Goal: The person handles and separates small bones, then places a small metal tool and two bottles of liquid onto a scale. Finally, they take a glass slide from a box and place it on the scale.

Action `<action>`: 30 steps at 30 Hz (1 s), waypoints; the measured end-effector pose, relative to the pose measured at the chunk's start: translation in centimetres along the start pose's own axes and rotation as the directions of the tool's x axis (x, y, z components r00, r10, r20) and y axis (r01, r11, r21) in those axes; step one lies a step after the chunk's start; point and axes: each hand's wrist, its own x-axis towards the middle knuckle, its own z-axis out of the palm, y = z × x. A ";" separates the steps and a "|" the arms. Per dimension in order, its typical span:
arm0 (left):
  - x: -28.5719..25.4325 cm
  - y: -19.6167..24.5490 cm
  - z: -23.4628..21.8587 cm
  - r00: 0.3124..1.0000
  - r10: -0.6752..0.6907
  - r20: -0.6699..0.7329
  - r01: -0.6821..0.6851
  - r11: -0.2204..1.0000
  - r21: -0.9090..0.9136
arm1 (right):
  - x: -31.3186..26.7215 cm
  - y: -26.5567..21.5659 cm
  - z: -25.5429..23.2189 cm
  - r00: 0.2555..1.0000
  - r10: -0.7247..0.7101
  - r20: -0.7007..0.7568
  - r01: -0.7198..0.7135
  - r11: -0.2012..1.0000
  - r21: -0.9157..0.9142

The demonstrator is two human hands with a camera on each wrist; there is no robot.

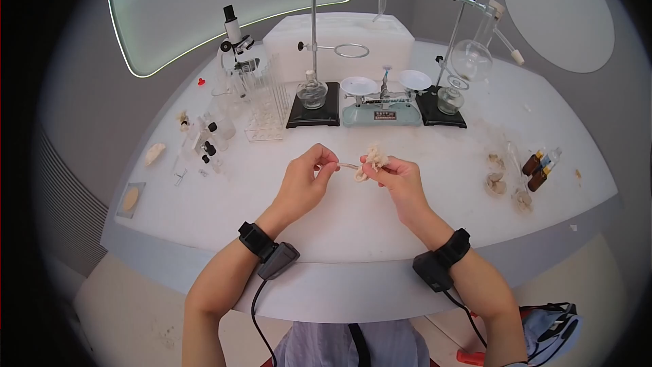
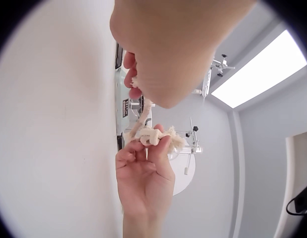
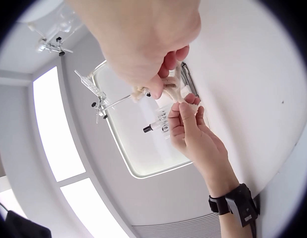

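White lab table [image 1: 265,231] with glassware, a balance [image 1: 382,110] and two stands behind; above its near middle, left [image 1: 303,180] and right [image 1: 401,187] hands pinch a pale, frayed cord [image 1: 350,165], its bunched part at the right fingers.

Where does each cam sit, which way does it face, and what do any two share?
Head: on the head, facing forward and down over the table; shows left grip, right grip, forearms and lap.
Left wrist: on the left wrist, facing past the left grip, large at top, to the right grip and wall.
Right wrist: on the right wrist, facing past the right grip to the left grip and its wristband.
Shared: the two wrist views both catch the pale cord and both grips, from opposite sides.
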 end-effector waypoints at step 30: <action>-1.0 1.4 0.9 0.999 0.034 -0.027 -0.042 0.921 -0.387 | 0.0 -0.7 0.2 0.994 0.006 0.108 -0.023 0.988 0.154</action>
